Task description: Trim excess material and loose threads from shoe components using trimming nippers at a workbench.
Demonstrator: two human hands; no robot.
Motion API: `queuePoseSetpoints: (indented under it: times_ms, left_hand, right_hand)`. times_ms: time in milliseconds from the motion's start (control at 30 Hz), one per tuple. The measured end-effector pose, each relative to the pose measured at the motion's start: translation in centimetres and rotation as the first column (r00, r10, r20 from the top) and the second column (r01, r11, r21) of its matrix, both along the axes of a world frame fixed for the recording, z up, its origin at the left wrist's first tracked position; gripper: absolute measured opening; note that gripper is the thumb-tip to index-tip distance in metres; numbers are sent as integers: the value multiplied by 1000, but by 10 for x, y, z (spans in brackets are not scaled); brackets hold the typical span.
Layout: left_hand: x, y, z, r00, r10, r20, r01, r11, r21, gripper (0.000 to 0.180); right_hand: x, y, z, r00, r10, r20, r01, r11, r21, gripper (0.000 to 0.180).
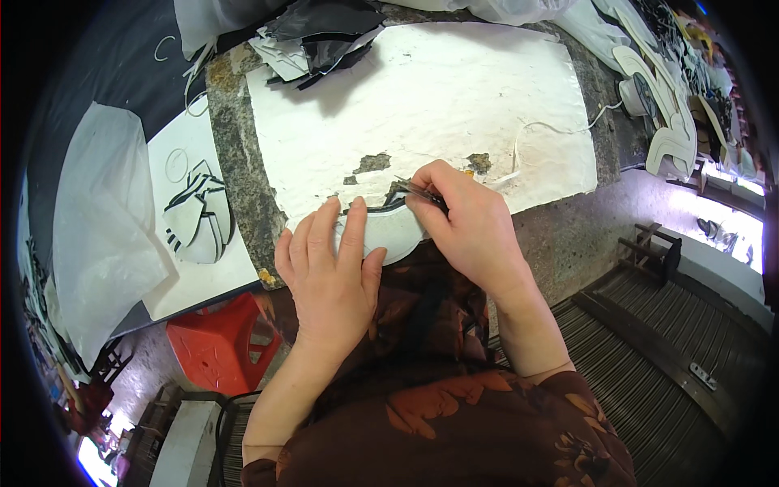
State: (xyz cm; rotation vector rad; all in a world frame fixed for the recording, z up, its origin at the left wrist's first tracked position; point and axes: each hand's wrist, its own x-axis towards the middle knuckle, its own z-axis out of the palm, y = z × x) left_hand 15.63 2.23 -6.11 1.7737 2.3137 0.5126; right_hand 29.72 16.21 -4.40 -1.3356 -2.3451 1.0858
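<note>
My left hand (333, 268) lies flat, fingers spread, pressing down a white shoe-upper piece (389, 231) with a black edge at the near edge of the stone table. My right hand (466, 219) is closed around a thin metal tool (414, 189), its tip at the black edge of the piece. The piece rests on a worn white sheet (438, 97) that covers the tabletop (235, 162).
Black and white cut scraps (316, 40) lie at the table's far edge. A stack of white-and-black cut pieces (195, 215) sits on a white board to the left, beside a plastic bag (97, 211). More white pieces (669, 122) lie at right. A red stool (219, 341) stands below.
</note>
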Motion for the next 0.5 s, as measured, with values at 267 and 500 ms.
queuePoseSetpoints:
  times_ms: [267, 500]
  left_hand:
    - [-14, 2, -8, 988, -19, 155, 0, 993, 118, 59]
    - [-19, 4, -12, 959, -24, 283, -32, 981, 191, 57]
  right_hand:
    - [15, 19, 17, 997, -2, -79, -35, 884, -466, 29]
    - [16, 19, 7, 987, 114, -116, -143, 948, -284, 22]
